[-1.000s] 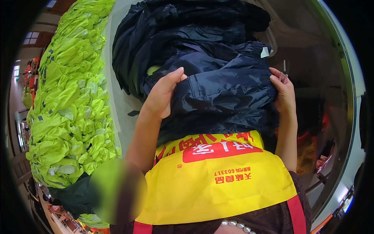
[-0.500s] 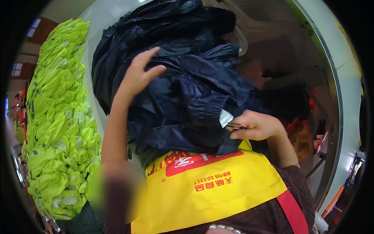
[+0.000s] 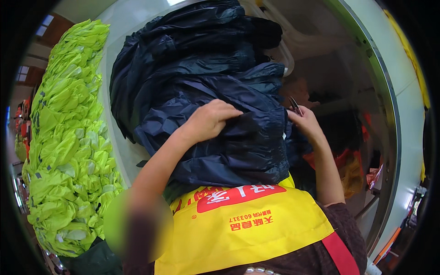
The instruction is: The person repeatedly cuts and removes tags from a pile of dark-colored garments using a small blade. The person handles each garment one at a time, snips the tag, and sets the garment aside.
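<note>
A dark navy garment (image 3: 238, 151) of thin, shiny fabric lies in front of me, its gathered elastic edge toward the right. My left hand (image 3: 213, 120) is closed in a pinch on its upper side. At the garment's right edge, my right hand (image 3: 306, 123) holds small dark metal thread snips (image 3: 295, 105), pointing up and away from me. Some right-hand fingers are hidden behind the fabric edge, where a sliver of white label (image 3: 284, 136) shows. More navy garments (image 3: 183, 41) are heaped beyond.
A long pile of neon yellow garments (image 3: 68, 151) runs along the left, beside a pale table surface (image 3: 112, 68). To the right, a metal-edged opening (image 3: 387, 82) holds dark and orange items in shadow. A yellow apron (image 3: 243, 229) covers my front.
My left hand has come down and right from above the fabric, closing on it. The right hand has moved up and away with the snips. The garment lies flatter, its label mostly covered.
</note>
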A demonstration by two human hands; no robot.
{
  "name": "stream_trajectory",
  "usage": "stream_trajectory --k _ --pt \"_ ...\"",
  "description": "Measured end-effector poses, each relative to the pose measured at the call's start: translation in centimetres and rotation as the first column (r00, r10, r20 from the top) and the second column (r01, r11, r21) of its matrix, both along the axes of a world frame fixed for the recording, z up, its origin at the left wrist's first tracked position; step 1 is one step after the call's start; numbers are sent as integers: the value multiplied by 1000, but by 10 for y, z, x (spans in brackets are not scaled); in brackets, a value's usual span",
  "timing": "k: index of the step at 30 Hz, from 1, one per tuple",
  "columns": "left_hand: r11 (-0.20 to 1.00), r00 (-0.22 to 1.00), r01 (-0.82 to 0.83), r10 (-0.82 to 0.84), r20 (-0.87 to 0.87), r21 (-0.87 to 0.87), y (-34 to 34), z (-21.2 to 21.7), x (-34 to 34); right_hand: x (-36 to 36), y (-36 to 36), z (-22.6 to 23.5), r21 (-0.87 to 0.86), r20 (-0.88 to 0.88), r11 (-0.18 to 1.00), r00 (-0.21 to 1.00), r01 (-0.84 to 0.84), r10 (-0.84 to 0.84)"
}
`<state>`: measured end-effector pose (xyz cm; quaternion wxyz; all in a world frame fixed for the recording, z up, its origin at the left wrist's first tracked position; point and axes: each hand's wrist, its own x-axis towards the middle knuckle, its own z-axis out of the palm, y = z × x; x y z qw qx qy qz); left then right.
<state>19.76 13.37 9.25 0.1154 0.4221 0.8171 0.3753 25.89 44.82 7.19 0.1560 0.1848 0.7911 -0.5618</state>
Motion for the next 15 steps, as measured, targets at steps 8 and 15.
stream_trajectory --k 8,15 --pt "880 927 -362 305 -218 -307 -17 -22 -92 -4 -11 8 -297 -137 945 973 138 -185" --pt "885 627 -464 358 692 -38 -24 -4 -83 -24 16 5 -236 -232 966 959 109 -165"
